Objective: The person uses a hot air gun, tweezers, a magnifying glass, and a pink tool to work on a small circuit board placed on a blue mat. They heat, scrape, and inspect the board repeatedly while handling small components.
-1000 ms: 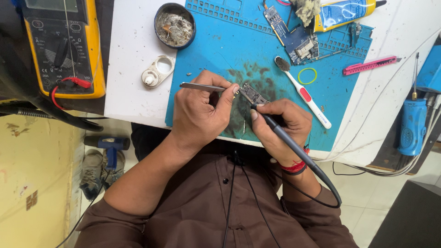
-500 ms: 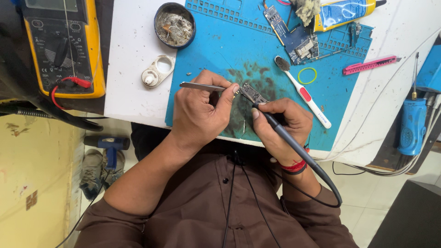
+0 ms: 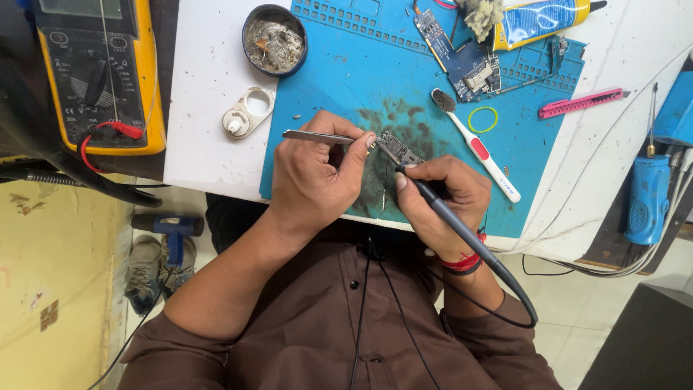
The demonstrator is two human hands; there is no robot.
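Tweezers (image 3: 317, 136) sit pinched in left hand (image 3: 317, 180), fingers clenched round them, tips meeting small circuit board (image 3: 399, 149) just beyond the fingertips. Right hand (image 3: 440, 198) grips soldering iron (image 3: 433, 206) pen-style, fingers closed on the barrel, tip touching the board's near edge; cable loops back past the wrist. Board lies on blue mat (image 3: 339, 65) on desk (image 3: 206, 108), betw. both sets of fingers. Toothbrush (image 3: 476, 144) lies just right of them; multimeter (image 3: 97, 72) well off left.
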